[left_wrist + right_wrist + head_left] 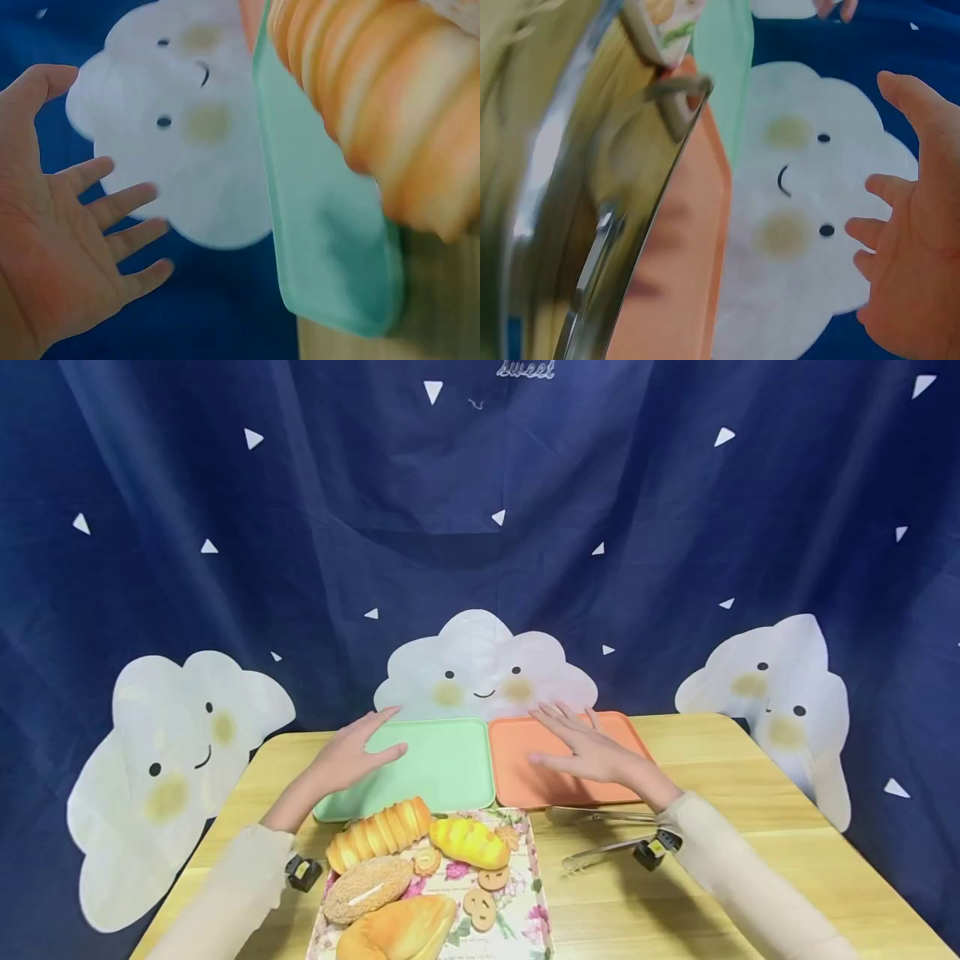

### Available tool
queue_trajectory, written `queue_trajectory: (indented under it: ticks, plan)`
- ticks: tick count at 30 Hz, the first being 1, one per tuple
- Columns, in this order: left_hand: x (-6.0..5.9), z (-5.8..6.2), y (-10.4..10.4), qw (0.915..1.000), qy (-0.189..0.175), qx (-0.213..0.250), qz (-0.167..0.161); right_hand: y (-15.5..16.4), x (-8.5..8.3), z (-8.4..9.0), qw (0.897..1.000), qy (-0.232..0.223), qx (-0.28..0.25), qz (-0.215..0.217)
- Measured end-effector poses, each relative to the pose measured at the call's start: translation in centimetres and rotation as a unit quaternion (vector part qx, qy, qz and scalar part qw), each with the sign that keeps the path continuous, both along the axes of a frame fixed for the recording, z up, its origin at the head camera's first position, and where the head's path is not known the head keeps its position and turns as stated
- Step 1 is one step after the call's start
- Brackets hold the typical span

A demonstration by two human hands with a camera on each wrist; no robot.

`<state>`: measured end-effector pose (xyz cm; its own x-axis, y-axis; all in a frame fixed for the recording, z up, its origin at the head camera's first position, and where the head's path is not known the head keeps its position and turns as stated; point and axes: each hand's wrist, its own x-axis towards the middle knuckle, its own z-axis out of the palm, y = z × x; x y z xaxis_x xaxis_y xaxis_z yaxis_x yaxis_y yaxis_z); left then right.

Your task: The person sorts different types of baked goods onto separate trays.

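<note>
Fingers of our left hand [351,760] lie straight over the green tray [442,768], those of our right hand [588,752] spread over the orange tray [525,777], holding nothing; both trays are bare; we judge we are only setting up, and next must grasp the tongs [600,835]; bread [378,835] fills the floral tray [536,893] nearby.

1. Green tray [442,764] — plain mint.
2. Orange tray [525,777] — plain salmon orange.
3. Floral tray [525,914] — pink flowers on white.
4. Backdrop cloth [300,527]: navy, white triangles, smiling white clouds.
5. Table [750,760]: pale yellow wood grain.
6. Tongs [600,835]: shiny silver.
</note>
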<state>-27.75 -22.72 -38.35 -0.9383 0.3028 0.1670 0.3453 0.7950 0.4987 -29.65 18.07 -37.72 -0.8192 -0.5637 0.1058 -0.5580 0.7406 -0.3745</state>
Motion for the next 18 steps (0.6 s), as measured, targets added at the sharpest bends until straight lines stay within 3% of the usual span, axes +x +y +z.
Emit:
queue_trajectory:
  ticks: [3,6,9,12,15,18]
  plan:
    - [1.0,-0.4,-2.9,0.9953,-0.063,0.074,0.001,2.2,0.4,-0.2,1.0,-0.024,-0.007,0.0]
    - [2.0,-1.0,-5.8,0.9822,-0.132,0.133,-0.005,4.7,0.8,-0.6,0.999,-0.038,-0.015,-0.002]
    - [3.0,-1.9,-8.2,0.9603,-0.212,0.181,-0.015,7.1,1.2,-0.9,0.998,-0.061,-0.035,0.001]
    - [3.9,-2.9,-9.8,0.9304,-0.293,0.216,-0.042,9.0,1.7,-1.1,0.994,-0.103,-0.048,0.005]
    - [4.7,-4.0,-10.4,0.8988,-0.364,0.235,-0.064,10.6,1.9,-1.3,0.988,-0.15,-0.044,0.016]
    - [5.3,-4.8,-10.3,0.8771,-0.409,0.243,-0.067,11.6,1.8,-1.5,0.983,-0.176,-0.034,0.04]
